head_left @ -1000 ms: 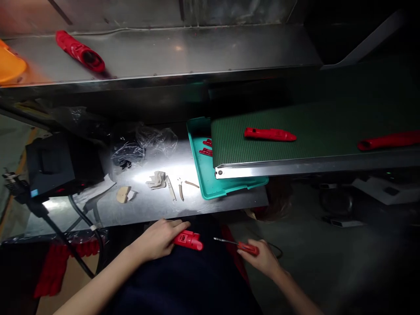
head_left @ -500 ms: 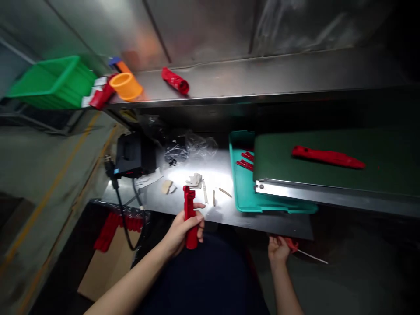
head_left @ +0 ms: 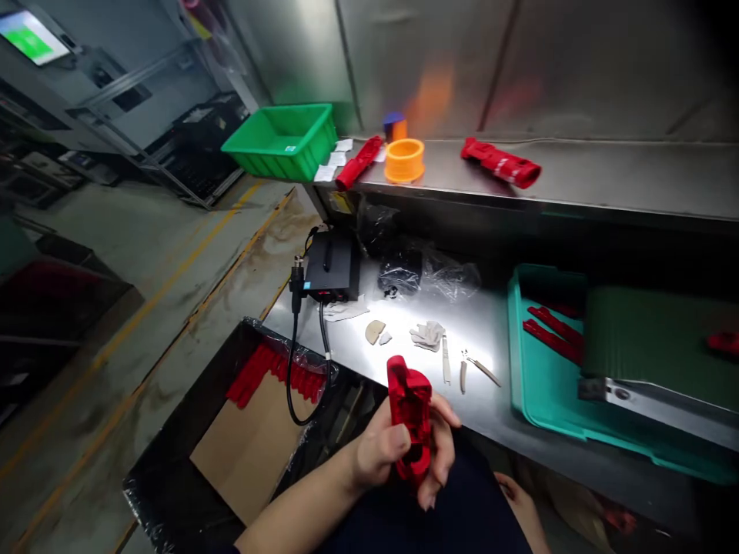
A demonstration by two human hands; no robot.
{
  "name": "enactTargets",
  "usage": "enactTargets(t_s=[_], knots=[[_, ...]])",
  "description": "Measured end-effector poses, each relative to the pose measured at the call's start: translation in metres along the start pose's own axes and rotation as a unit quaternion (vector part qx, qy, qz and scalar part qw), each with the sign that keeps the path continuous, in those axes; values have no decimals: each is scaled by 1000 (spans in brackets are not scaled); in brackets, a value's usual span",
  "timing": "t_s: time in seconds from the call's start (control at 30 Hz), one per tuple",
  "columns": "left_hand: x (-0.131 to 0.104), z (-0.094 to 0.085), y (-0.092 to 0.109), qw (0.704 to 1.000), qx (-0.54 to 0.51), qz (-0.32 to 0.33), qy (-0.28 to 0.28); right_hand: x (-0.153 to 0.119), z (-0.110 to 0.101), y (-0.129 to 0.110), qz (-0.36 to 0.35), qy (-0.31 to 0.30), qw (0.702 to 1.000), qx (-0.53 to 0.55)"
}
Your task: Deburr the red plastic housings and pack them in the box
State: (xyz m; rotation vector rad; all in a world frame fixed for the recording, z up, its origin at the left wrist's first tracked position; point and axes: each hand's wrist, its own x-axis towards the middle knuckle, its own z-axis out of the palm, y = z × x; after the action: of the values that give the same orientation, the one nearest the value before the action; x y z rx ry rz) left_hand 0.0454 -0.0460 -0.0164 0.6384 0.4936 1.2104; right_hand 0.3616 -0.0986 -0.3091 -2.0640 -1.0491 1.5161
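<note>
My left hand (head_left: 404, 454) is wrapped round a red plastic housing (head_left: 411, 415), held upright over the table's front edge with its hollow side showing. Low on the right, beside my lap, is my right hand (head_left: 519, 504). Its visible fingers are loosely bent and apart, with nothing seen in them. Farther right, below the table, a blurred red-handled tool (head_left: 620, 519) is apart from that hand. Past the housing, cutters (head_left: 476, 369), a thin tool (head_left: 446, 360) and a crumpled cloth (head_left: 428, 335) lie on the metal table (head_left: 398, 362).
A black box of red parts (head_left: 173, 462) stands lower left, near a black device (head_left: 333, 265) with a cable. Teal tray (head_left: 523, 354) and green belt (head_left: 640, 331) are right. The shelf (head_left: 600, 173) holds a green bin (head_left: 282, 142), an orange ring (head_left: 404, 161) and red parts.
The view has swung left. My left hand has turned the red housing so its hollow side shows. My right hand has come away from the red-handled tool and nearer my lap.
</note>
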Motion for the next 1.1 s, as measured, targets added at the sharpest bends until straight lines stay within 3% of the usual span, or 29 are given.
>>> enactTargets(t_s=[0.1,0.23,0.43,0.53,0.63,0.67,0.77,0.9,1.0,1.1], knots=[[-17,-24,22,995,94,14,-11,-8,18,-34,-36,-31,999,-25],[-39,-56,53,971,229,65,24,-19,38,-86,-86,-27,995,-51],[-60,-111,92,925,351,122,81,-52,79,-153,-168,-38,977,-126],[-63,-124,111,862,469,122,147,-73,102,-176,-214,-68,961,-161],[-67,-118,132,774,580,51,248,-94,120,-203,-243,-104,948,-176],[-68,-113,138,762,585,16,276,-102,125,-216,-251,-118,944,-177],[-74,-98,148,796,521,-58,302,-127,137,-265,-288,-173,925,-179],[-78,-89,147,886,388,-84,239,-164,159,-330,-379,-248,881,-135],[-75,-87,144,945,251,-94,190,-185,179,-353,-441,-249,855,-111],[-72,-87,143,977,123,-82,156,-196,192,-358,-436,-221,868,-91]])
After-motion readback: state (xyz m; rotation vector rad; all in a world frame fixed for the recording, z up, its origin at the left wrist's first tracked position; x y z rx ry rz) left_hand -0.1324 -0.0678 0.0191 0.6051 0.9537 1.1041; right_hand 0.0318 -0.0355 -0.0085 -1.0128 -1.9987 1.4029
